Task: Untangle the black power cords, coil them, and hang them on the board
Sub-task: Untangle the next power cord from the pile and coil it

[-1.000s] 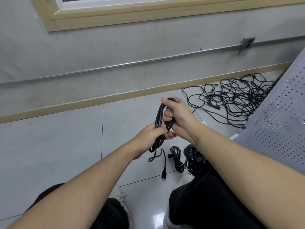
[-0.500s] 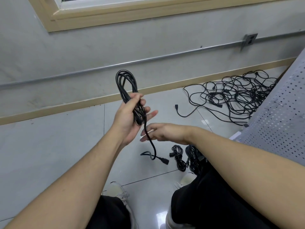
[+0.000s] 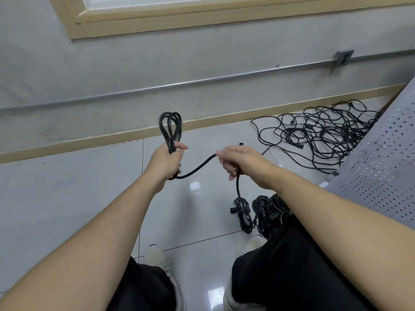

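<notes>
Two hands work above a pale grey tiled floor [image 3: 67,198] whose glossy surface shows dark grout lines and small bright reflections. At centre, the left hand [image 3: 165,161] grips a coiled black cord [image 3: 170,129], its loops standing upright above the fist; a loose tail [image 3: 197,168] of that cord runs toward 3 o'clock into the right hand [image 3: 238,160], whose fingers curl round it, and the cord then drops toward the floor. Toward 2 o'clock a tangled heap of black power cords [image 3: 323,135] sprawls on the tiles near a tan baseboard [image 3: 89,140]. Toward 5 o'clock, several coiled bundles [image 3: 258,212] lie on the floor just beside the person's dark trouser leg. At 3 o'clock a grey perforated board [image 3: 386,167] leans in from the edge. Behind, a grey wall [image 3: 134,63] carries a metal conduit [image 3: 179,84] leading to an outlet box [image 3: 342,60] near 1 o'clock, and a tan window frame [image 3: 157,16] spans 12 o'clock.
</notes>
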